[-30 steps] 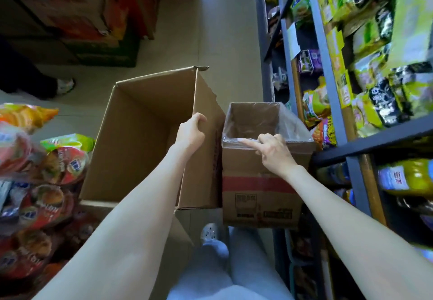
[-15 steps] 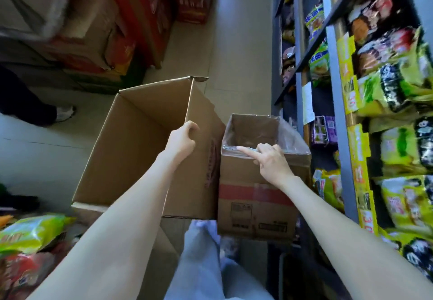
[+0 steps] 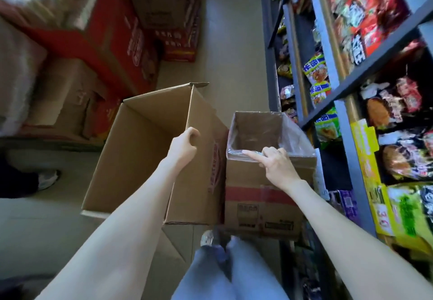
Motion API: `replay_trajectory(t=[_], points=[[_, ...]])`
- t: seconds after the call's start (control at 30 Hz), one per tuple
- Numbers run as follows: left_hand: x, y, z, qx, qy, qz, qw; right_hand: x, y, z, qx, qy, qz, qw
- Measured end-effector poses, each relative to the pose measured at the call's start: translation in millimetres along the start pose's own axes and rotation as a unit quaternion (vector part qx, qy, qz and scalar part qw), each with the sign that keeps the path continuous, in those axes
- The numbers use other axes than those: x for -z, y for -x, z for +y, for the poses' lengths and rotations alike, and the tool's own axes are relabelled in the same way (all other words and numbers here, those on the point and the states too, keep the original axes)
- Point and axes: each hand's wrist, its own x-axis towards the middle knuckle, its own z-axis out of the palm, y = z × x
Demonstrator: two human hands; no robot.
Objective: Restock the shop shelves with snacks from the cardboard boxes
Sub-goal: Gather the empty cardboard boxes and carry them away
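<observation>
Clear-out is looking underway: my left hand (image 3: 185,146) is gripping the empty large cardboard box (image 3: 145,149), my right hand (image 3: 277,163) the empty plastic-lined box (image 3: 260,196), beside the snack shelves (image 3: 345,135); I am needing a set-down spot next.

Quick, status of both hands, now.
Left hand: grips the right wall of the large cardboard box.
Right hand: grips the near rim of the small lined box, index finger straight.

Two open cardboard boxes (image 3: 150,149) side by side, empty.
</observation>
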Motion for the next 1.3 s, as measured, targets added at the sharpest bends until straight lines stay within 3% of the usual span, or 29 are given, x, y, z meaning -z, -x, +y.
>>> replay_trajectory(t=[0.6,0.9,1.3], points=[[71.0,-364.4,127.7,0.024,0.009,-0.009,1.000,17.5,-361.2,186.4,0.001,0.029,-0.035,0.999],[100.5,-528.7,143.7,0.054,0.008,-0.044,0.998,-4.5,-516.2,251.2,-0.014,0.032,-0.057,0.998],[86.1,-669.0,124.6,0.134,-0.017,-0.060,0.989,-58.7,-671.2,323.2,0.021,0.017,-0.038,0.999]])
